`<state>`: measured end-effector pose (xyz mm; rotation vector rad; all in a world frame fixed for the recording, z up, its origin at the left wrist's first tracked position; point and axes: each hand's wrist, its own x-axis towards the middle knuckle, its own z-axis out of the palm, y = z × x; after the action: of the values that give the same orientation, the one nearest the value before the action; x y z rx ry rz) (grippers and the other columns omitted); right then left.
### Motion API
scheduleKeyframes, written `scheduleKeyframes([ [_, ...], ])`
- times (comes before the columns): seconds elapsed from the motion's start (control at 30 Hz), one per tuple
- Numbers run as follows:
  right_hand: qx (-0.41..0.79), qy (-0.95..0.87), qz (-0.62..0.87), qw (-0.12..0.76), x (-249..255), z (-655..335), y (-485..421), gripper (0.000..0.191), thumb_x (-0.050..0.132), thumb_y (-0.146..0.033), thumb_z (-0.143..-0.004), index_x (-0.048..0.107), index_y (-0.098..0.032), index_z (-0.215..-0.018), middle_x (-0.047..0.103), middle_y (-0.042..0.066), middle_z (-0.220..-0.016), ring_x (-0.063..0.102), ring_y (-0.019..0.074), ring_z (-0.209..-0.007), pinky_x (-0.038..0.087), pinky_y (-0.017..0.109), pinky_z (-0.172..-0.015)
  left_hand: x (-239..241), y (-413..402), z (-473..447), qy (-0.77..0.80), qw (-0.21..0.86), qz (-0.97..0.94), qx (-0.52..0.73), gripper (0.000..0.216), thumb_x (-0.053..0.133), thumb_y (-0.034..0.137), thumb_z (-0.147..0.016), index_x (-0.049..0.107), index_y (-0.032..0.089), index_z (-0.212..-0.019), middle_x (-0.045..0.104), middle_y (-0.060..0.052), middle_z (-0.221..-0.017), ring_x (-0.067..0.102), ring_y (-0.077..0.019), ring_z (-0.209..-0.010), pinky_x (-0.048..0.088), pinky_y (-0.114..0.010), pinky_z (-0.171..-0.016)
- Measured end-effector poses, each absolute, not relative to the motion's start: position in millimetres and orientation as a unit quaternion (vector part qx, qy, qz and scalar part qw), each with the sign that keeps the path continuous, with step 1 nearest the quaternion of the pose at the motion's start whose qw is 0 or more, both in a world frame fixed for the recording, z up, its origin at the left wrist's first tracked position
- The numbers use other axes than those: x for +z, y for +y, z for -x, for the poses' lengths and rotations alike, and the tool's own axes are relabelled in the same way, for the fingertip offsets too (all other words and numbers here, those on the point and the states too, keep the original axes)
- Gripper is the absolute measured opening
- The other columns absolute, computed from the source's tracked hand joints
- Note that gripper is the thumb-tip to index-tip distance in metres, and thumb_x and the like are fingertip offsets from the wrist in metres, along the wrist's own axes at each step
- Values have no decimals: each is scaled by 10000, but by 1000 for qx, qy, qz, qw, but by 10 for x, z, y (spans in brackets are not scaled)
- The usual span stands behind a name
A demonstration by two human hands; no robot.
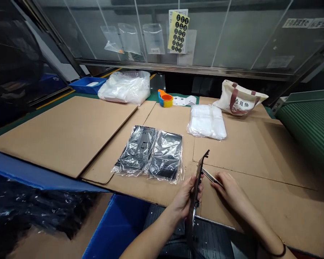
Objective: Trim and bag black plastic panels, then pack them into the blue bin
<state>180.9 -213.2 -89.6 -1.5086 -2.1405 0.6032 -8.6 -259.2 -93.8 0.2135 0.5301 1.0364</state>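
My left hand [187,196] is closed around a thin black plastic panel [196,190], held upright and nearly edge-on, with small clips along its right edge. In my right hand [228,187] is a slim metal tool [212,177], its tip at the panel's right side. Whether it is a pair of tweezers or a knife, I cannot tell. Left of my hands, two black panels in clear plastic bags lie side by side on the cardboard, a left one [137,149] and a right one [166,154].
Behind lie a stack of clear bags [207,121], a cloth bag [239,99], a tape roll [166,99], a large plastic bag [125,87] and a blue tray [88,85]. A raised cardboard sheet [62,129] covers the left. Below the front edge is a blue bin [116,223].
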Motion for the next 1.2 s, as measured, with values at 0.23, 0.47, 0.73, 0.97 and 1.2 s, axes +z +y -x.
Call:
scheduleKeyframes([
  [0.23,246,-727,583,267,-516,-2009,-2222,265,380,-420,-950,556,-225,-918,635,29,-707,612,192,-613,501,302,-571,-1002,-2566,118,265,825,-129,483,577,762,515,-724,566,178,-1150,508,72,-632,334,1,-346,154,-166,-322],
  [0.47,204,-815,472,269,34,-1773,-2416,290,421,-356,-986,649,-259,-1135,740,34,-1064,710,201,-913,542,285,-739,-950,-2584,106,284,823,-126,474,796,791,551,-665,462,230,-1315,445,104,-559,312,-14,-341,158,-158,-303],
  [0.73,54,-851,479,208,25,-1727,-2353,365,383,-323,-1003,605,-207,-1269,743,76,-1043,721,223,-788,531,329,-658,-915,-2597,112,290,823,-128,470,1101,820,562,-615,240,263,-1501,437,122,-509,252,-11,-320,182,-146,-304],
  [0.97,36,-859,473,191,56,-1697,-2387,373,367,-314,-1009,592,-208,-1286,747,87,-1010,716,218,-766,521,324,-675,-898,-2595,107,298,822,-131,468,1097,799,590,-622,244,234,-1498,420,115,-530,265,-14,-335,163,-149,-298],
  [1.2,-4,-875,448,184,84,-1669,-2444,373,333,-328,-1022,618,-200,-1226,714,29,-732,641,169,-544,396,291,-484,-930,-2605,113,303,823,-97,469,873,810,534,-645,419,259,-1376,423,100,-590,297,-14,-374,201,-138,-324],
])
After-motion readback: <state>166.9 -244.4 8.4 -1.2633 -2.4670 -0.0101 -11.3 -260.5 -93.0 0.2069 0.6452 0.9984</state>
